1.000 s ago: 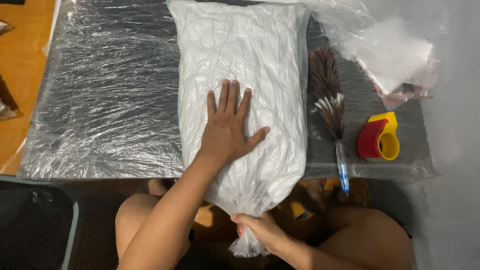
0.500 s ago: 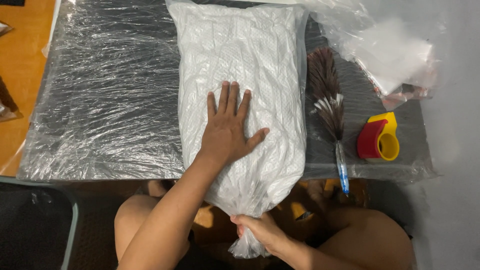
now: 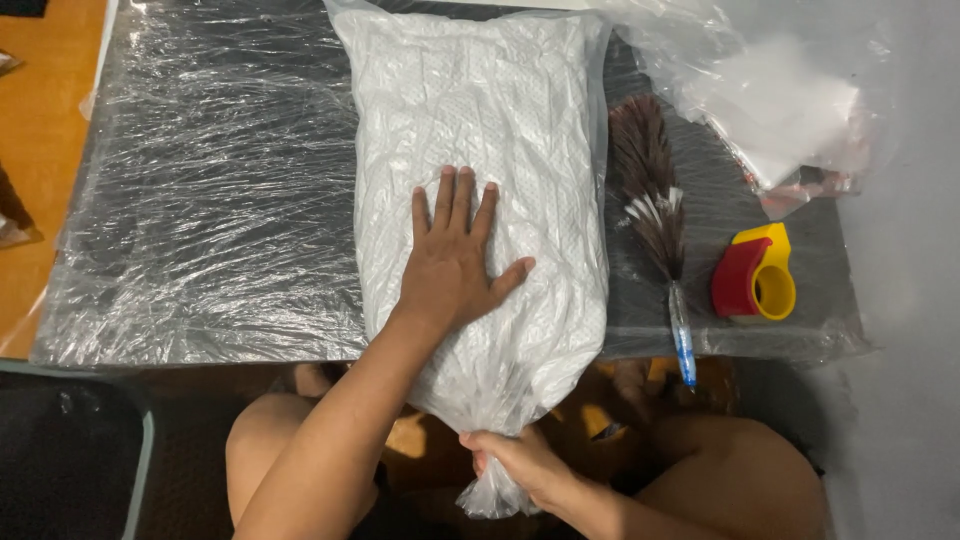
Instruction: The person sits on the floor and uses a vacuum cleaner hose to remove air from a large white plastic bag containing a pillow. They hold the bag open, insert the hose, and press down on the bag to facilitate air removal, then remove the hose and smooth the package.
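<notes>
so the big white pillow in its clear plastic bag [image 3: 480,150] is lying lengthwise down the middle of the table [image 3: 200,200], far end reaching the back edge and the near end hanging off the front edge over my lap. my left hand [image 3: 455,265] is flat on it, fingers spread wide, pressing down on the lower half, not gripping anything. my right hand [image 3: 515,462] is below the front edge, fist closed tight around the gathered neck of the bag, with a little tuft of plastic sticking out underneath.

the table itself is dark and wrapped in crinkly cling film. just right of the pillow, nearly touching its side, there's a brown feather duster [image 3: 650,200] with a clear blue handle poking past the front edge. further right, near the front right corner, sits a red and yellow tape dispenser [image 3: 755,275]. at the back right corner there's a loose heap of clear plastic bags [image 3: 780,100] spilling over the right edge.

left side of the table is all bare film, loads of room there out to the left edge. right side is tight, with only a narrow gap between duster and dispenser. orange floor [image 3: 40,150] shows past the left edge.
</notes>
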